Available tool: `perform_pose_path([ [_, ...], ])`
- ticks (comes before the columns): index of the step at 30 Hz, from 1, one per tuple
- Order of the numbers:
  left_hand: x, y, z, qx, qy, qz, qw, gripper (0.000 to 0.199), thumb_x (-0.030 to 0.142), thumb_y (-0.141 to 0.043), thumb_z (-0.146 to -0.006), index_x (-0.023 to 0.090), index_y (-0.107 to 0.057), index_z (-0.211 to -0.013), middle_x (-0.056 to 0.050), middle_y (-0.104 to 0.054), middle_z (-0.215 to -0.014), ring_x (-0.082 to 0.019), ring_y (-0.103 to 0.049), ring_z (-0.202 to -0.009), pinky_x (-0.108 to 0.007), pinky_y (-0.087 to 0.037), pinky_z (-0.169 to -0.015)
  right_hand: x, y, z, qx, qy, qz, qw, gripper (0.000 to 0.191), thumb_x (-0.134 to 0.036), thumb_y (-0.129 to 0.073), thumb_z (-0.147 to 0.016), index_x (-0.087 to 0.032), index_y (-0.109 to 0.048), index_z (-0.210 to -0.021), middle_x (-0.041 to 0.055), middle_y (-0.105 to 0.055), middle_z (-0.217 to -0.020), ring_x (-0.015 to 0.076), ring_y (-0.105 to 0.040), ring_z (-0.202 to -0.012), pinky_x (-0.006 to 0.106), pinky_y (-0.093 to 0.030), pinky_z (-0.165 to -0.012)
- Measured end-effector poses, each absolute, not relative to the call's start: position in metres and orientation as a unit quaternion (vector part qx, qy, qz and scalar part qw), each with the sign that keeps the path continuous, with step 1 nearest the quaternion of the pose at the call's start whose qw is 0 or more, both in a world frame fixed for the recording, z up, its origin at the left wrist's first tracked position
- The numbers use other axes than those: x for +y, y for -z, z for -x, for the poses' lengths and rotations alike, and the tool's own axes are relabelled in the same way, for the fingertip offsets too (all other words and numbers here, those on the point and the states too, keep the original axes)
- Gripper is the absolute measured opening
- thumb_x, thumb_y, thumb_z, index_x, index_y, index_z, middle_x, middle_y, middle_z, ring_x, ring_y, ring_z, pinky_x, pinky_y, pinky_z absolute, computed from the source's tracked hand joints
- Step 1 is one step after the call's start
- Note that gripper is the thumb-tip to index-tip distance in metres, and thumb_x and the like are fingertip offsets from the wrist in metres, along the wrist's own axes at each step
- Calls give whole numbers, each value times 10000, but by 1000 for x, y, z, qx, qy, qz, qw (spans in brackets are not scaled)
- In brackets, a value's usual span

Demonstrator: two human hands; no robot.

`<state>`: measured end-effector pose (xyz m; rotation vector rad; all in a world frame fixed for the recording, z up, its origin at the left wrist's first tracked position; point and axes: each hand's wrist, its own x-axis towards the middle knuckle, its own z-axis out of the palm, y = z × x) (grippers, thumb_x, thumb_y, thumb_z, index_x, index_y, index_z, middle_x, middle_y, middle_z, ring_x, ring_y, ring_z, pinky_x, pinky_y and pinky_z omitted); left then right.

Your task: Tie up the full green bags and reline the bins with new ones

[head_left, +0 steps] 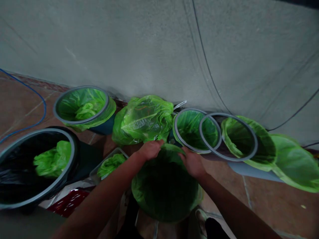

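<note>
My left hand (151, 149) is closed on the far rim of a bin lined with a green bin bag (139, 186), its fingers gathered at the bag's edge. On the same rim, farther right, my right hand (194, 163) grips the bag's edge, thumb on the near side. The bin stands between my feet, and its inside is dark. Just beyond my hands lies a filled, translucent green bag (147, 118) against the wall. A grey-rimmed bin (176, 131) with a green liner stands to its right, and a loose grey ring (256, 146) overlaps its rim.
Further right are more green-lined bins (296, 159). On the left stand a grey-rimmed green-lined bin (56, 108) and a black-lined bin (72, 151) holding a crumpled green bag (56, 159). A small clear container (94, 172) sits nearby. Cables (206, 63) run along the wall; a blue cable (45, 106) crosses the floor.
</note>
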<state>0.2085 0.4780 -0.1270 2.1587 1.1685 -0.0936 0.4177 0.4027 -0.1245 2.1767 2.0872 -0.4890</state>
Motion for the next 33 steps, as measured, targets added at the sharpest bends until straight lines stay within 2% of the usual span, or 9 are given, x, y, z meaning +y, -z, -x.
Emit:
perform_pose_path([
  [4, 478, 112, -195, 456, -8, -799, 392, 650, 184, -650, -794, 242, -479, -1419, -90, -573, -1431, -265, -537, -1315, -384, -381, -1131, 387, 132, -433, 650, 193, -735, -11, 259, -294, -466, -942, -138, -640, -1051, 125, -731, -907, 267, -687, -867, 323, -467, -743],
  [7, 475, 103, -174, 461, -96, -775, 422, 848, 313, -728, -749, 216, -361, -1508, -100, -453, -1539, -266, -447, -1399, -385, -341, -1169, 359, 137, -454, 604, 230, -758, -88, 312, -363, -444, -920, -174, -627, -1087, 114, -734, -964, 267, -687, -897, 343, -488, -763],
  [13, 464, 105, -145, 513, -200, -705, 448, 742, 469, -635, -835, 141, -424, -1465, -150, -550, -1445, -276, -527, -1329, -406, -430, -1104, 296, 139, -488, 490, 299, -816, -63, 298, -536, -488, -857, -245, -552, -861, 62, -692, -731, 270, -681, -705, 353, -481, -609],
  [17, 462, 96, -173, 537, -211, -700, 420, 543, 430, -533, -919, 153, -514, -1385, -121, -615, -1374, -251, -587, -1255, -365, -471, -1053, 286, 120, -501, 493, 277, -824, -31, 465, -584, -545, -817, -198, -575, -1075, 115, -733, -893, 312, -709, -790, 415, -531, -683],
  [19, 461, 90, -197, 546, -190, -717, 388, 442, 387, -451, -970, 164, -554, -1338, -105, -635, -1345, -232, -596, -1235, -347, -453, -1066, 298, 104, -500, 537, 198, -819, -43, 513, -558, -523, -851, -183, -560, -1199, 153, -719, -1055, 336, -698, -928, 463, -540, -790],
  [21, 458, 89, -220, 540, -153, -749, 354, 404, 354, -391, -1000, 176, -564, -1319, -96, -645, -1322, -218, -597, -1225, -326, -432, -1077, 318, 91, -491, 605, 129, -783, -62, 451, -497, -467, -910, -204, -569, -1237, 152, -692, -1146, 334, -659, -1059, 480, -523, -893],
  [27, 445, 114, -250, 518, 7, -810, 274, 375, 278, -352, -999, 154, -607, -1243, -157, -691, -1147, -288, -658, -1058, -375, -496, -937, 369, 86, -456, 697, 133, -700, -79, 293, -275, -453, -928, -174, -629, -1139, 140, -689, -1150, 295, -625, -1113, 442, -481, -993],
  [30, 443, 123, -250, 527, 31, -806, 269, 392, 266, -327, -997, 174, -599, -1264, -175, -685, -1146, -313, -676, -1005, -394, -514, -866, 368, 86, -474, 604, 173, -765, -142, 263, -342, -478, -919, -197, -631, -1076, 121, -716, -1062, 266, -673, -959, 403, -523, -887],
  [33, 443, 124, -248, 531, 22, -802, 272, 385, 280, -344, -992, 199, -604, -1264, -175, -684, -1146, -326, -676, -1007, -404, -508, -870, 352, 85, -514, 358, 224, -872, -248, 326, -506, -498, -892, -203, -609, -939, 117, -714, -913, 235, -662, -726, 360, -536, -659],
])
